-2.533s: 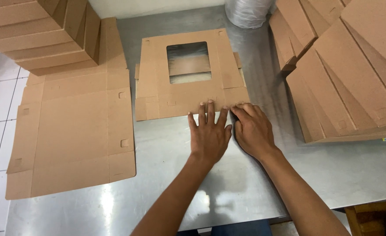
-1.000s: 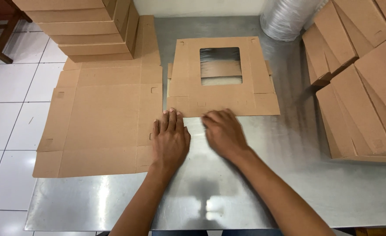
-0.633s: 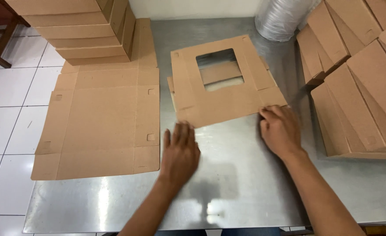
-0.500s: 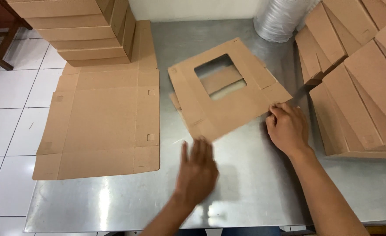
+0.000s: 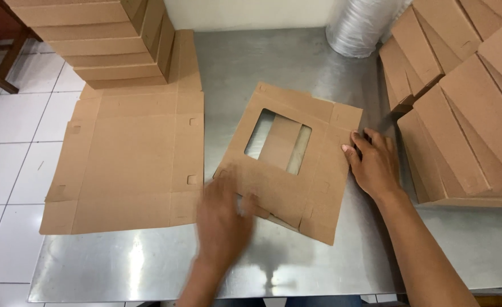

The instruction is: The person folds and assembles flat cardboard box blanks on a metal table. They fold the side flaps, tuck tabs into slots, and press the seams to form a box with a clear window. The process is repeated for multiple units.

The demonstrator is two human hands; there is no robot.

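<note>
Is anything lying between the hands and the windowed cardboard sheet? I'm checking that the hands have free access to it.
Nothing visible does. The left hand, blurred, overlaps the windowed cardboard sheet at its near left edge, and the right hand rests at its right edge. Only bare steel table surrounds the sheet.

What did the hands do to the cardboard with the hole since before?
The window sheet has been turned clockwise on the table, so it now lies askew. The right hand slid from the near edge to the right edge; the left hand, blurred, now lies on the near corner. The big flat sheet and the stacks stayed put.
</note>
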